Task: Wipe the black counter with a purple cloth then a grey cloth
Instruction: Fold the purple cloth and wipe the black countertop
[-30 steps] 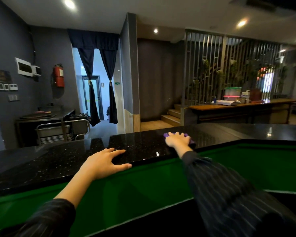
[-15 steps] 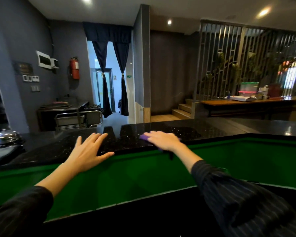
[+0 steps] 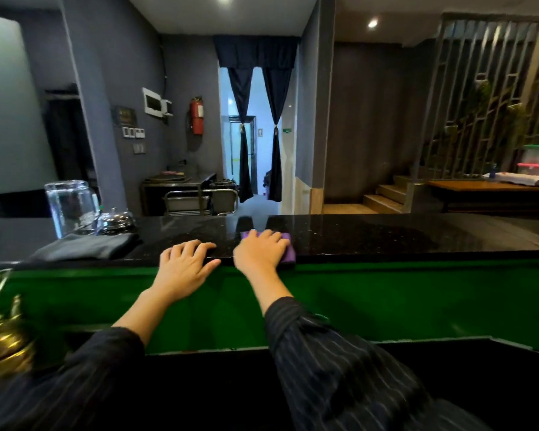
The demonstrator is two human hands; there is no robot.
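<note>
The black speckled counter [image 3: 371, 234] runs across the middle of the view above a green front panel. My right hand [image 3: 260, 248] presses flat on the purple cloth [image 3: 288, 251] near the counter's front edge; only the cloth's right side and a far corner show past my fingers. My left hand [image 3: 184, 262] rests flat on the counter edge just to the left, fingers apart, holding nothing. A folded grey cloth [image 3: 87, 245] lies on the counter farther left.
A glass pitcher [image 3: 70, 206] and a shiny metal bell [image 3: 115, 222] stand behind the grey cloth. A golden ornament [image 3: 0, 334] sits at the lower left below the counter. The green panel [image 3: 386, 293] drops below the counter edge.
My right hand has slid the purple cloth leftward along the counter, ending close to my left hand. The view has swung left, bringing the grey cloth, pitcher and bell into sight.
</note>
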